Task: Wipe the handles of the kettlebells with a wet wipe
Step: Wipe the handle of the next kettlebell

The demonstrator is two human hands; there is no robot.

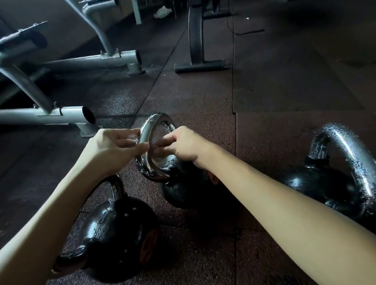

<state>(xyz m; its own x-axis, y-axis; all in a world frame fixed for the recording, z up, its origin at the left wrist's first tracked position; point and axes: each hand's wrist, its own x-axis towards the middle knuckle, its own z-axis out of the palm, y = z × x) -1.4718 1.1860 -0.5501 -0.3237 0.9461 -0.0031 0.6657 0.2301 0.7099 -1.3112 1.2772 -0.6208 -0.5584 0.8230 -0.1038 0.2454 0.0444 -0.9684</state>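
Chrome and smooth, the handle (144, 161) of the middle kettlebell (178, 193) should feel stiff and slippery under a damp wipe. Its black body looks heavy enough to stay put on the rubber floor (208, 94), so the loop's left bar is the place to hold. The left hand (112, 143) pinches that bar from outside, fingers drawn together. The right hand (182, 146) reaches through the loop, fingers curled onto the same bar. A wipe may sit between the fingertips, but none shows. A left kettlebell (116, 238) and a right kettlebell (327, 187) flank the middle one.

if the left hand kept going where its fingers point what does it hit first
Likely the middle kettlebell's handle: fingertips of the left hand look already on it, the right hand just beyond.
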